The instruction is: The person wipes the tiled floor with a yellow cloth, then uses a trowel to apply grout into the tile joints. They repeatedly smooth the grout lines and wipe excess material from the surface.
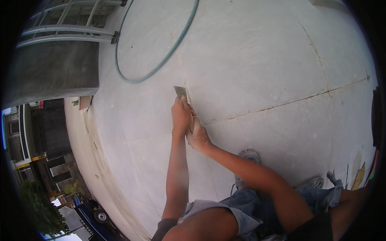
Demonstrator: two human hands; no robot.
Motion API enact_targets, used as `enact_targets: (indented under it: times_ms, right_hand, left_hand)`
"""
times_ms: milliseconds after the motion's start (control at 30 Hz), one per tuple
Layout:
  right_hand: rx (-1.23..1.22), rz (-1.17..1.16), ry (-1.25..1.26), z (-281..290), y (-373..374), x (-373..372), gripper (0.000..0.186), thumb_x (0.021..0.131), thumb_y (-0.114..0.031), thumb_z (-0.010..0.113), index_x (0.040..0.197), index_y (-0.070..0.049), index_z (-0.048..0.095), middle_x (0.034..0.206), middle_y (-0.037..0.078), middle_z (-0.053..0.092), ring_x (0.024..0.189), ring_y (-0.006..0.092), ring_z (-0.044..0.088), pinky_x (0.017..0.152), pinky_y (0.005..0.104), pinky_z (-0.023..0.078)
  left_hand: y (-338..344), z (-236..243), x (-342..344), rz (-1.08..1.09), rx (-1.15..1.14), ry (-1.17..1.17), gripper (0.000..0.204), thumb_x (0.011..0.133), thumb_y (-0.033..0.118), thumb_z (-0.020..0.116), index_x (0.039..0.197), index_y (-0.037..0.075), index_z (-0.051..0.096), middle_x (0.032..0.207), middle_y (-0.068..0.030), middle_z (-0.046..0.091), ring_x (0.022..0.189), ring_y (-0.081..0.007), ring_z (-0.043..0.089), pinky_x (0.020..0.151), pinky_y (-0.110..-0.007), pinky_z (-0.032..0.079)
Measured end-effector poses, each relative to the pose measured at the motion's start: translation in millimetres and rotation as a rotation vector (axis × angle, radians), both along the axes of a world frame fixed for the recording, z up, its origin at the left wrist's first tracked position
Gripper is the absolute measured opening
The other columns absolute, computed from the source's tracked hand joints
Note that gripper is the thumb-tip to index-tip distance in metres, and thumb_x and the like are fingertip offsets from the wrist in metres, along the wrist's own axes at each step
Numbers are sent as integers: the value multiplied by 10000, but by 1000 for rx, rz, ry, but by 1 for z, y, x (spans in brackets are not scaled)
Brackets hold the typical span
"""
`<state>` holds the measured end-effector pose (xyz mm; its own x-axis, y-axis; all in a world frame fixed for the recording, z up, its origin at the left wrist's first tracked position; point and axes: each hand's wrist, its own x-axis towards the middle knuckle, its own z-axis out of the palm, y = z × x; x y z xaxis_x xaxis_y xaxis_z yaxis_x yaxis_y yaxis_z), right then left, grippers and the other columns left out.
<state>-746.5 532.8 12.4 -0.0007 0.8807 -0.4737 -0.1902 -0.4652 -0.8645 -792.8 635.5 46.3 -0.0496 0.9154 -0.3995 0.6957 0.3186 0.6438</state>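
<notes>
Both my hands are closed around one scraper (179, 90), its flat metal blade pointing away from me against the pale tiled floor (257, 52). My left hand (181, 115) grips it just behind the blade. Lower and to the right, my right hand (198, 135) wraps the rear of the handle, its fingers dusted with pale powder. The blade lies beside a tile joint (187, 86) that runs away from me. Most of the handle is hidden by my fingers.
A green hose (161, 64) curves across the floor ahead. White metal ladder rails (68, 33) lie over a grey concrete block (56, 68) at the far left. Near my right forearm is my grey shoe (250, 156). A blue vehicle (94, 219) stands beyond the floor's left edge.
</notes>
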Motion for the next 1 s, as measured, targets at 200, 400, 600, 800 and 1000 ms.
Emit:
enact_targets:
  times_ms: [200,400,600,800,1000]
  right_hand:
    - [-149,14,55,-14,17,-5,570,1033,-330,612,1391,55,393,1145,392,677,1097,546,678,958,576,536]
    - [-136,-63,144,3,17,0,528,1034,-330,612,1338,65,437,1081,342,702,960,470,737,844,524,581]
    - [-196,-21,263,10,18,6,517,1043,-347,600,1292,82,457,1018,296,707,809,357,759,717,454,592]
    - [-142,54,191,-9,13,10,518,1056,-344,572,1326,79,442,1092,334,705,989,440,742,870,515,573]
    - [-144,9,274,-2,12,10,511,1058,-328,569,1345,71,430,1114,324,706,971,414,751,848,491,586]
  left_hand:
    - [17,-24,-1,-103,82,180,422,1135,282,460,931,-75,555,789,-247,685,607,-331,712,590,-446,555]
    - [21,-13,8,-149,26,243,383,1136,235,406,957,-76,541,774,-285,683,618,-384,711,611,-478,566]
    - [27,-55,-26,-432,490,481,409,1128,237,457,906,-95,548,772,-303,672,550,-374,696,544,-471,546]
    - [18,-36,-1,-117,140,342,388,1109,216,472,905,-100,571,853,-351,683,762,-500,710,674,-535,555]
    - [12,-26,0,-273,296,403,392,1099,210,483,891,-103,592,835,-346,682,682,-469,714,631,-527,562]
